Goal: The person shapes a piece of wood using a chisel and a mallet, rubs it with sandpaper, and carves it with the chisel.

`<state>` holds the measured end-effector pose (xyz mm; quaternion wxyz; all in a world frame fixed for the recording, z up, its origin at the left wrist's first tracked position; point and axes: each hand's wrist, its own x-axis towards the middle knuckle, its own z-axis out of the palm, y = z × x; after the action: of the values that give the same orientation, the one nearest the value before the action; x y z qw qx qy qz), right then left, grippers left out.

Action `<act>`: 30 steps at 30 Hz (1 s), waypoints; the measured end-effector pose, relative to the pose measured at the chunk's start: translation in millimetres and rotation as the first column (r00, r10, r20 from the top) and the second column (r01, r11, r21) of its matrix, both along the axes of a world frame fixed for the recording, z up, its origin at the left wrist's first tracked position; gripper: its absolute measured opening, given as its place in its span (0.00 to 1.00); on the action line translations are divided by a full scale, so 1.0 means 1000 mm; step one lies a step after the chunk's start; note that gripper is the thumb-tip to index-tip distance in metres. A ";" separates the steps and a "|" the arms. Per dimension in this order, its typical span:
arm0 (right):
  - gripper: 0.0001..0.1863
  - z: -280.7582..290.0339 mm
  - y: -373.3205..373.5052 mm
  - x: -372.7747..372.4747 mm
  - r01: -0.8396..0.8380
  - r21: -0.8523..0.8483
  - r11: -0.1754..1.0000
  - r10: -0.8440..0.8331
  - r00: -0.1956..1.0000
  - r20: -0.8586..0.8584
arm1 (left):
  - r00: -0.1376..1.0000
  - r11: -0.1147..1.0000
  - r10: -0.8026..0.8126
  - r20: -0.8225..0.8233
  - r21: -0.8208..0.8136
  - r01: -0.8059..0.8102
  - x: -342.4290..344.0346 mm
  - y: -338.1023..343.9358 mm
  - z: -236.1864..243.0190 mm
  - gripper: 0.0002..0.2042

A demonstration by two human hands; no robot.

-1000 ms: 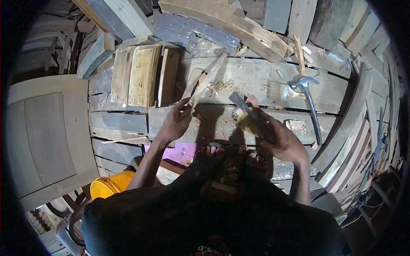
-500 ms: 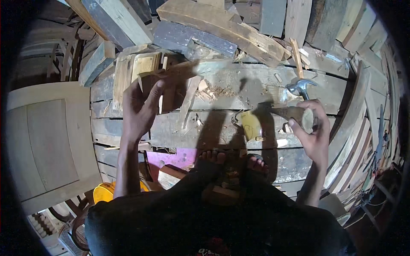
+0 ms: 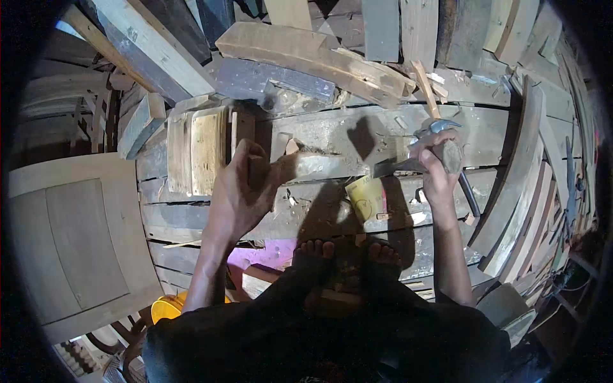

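My left hand (image 3: 237, 195) is closed around the left end of a short pale wood block (image 3: 310, 166) that lies across the plank floor (image 3: 191, 220). My right hand (image 3: 436, 167) grips the thick wooden handle of a tool whose dark flat blade (image 3: 391, 167) points left toward the block. A hammer with a metal head (image 3: 440, 126) lies just behind that hand. A yellow cup-like object (image 3: 365, 198) sits on the planks between my hands, in front of my bare feet (image 3: 348, 252).
A stack of flat boards (image 3: 204, 150) stands beside my left hand. A pale panelled door (image 3: 70, 242) lies at the left. Rough timbers (image 3: 306, 54) pile up behind, curved planks (image 3: 517, 191) at the right. A yellow bucket (image 3: 165, 308) and something pink (image 3: 265, 254) sit near my knees.
My left hand let go of a long stick, reached to the board stack, and now holds the short block. My right hand rose to the right with the wooden-handled tool.
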<state>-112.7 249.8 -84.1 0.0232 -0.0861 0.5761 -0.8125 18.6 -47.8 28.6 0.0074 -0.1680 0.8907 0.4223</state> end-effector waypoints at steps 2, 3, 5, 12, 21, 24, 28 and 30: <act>0.15 -0.003 0.007 0.000 -0.047 -0.023 0.999 0.047 0.999 -0.005 | 0.998 0.996 -0.064 0.011 -0.066 0.064 -0.004 0.006 0.002 0.12; 0.16 0.009 0.005 -0.003 -0.066 -0.020 0.998 0.065 0.995 -0.072 | 0.999 0.998 -0.049 -0.013 -0.043 0.048 -0.005 0.011 -0.001 0.12; 0.19 0.037 -0.004 -0.013 -0.148 -0.073 0.986 0.136 0.980 -0.146 | 0.969 0.995 0.052 -0.243 0.095 -0.030 -0.001 0.020 -0.026 0.10; 0.27 0.140 -0.024 -0.035 -0.368 -0.236 0.899 0.264 0.887 -0.378 | 0.957 0.974 0.108 -0.270 0.223 -0.047 0.003 0.050 -0.026 0.09; 0.27 -0.004 -0.092 -0.016 -0.281 0.059 0.958 0.284 0.900 -0.330 | 0.949 0.962 0.118 -0.291 0.270 -0.037 0.012 0.063 -0.036 0.13; 0.26 0.082 -0.064 -0.028 -0.419 -0.415 0.807 0.420 0.903 -0.095 | 0.966 0.967 0.143 -0.215 0.240 -0.089 0.010 0.061 -0.026 0.12; 0.26 0.123 -0.056 -0.034 -0.454 -0.418 0.787 0.360 0.888 -0.288 | 0.945 0.995 0.052 -0.323 0.099 -0.021 0.019 0.050 -0.039 0.13; 0.26 0.120 -0.052 -0.035 -0.492 -0.393 0.777 0.374 0.863 -0.340 | 0.940 0.999 0.019 -0.340 0.051 -0.002 0.019 0.048 -0.037 0.15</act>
<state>-147.6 197.9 35.5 0.1187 -0.3188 0.3258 -0.8821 37.1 0.6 -8.2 -0.1446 -0.0969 0.8669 0.4672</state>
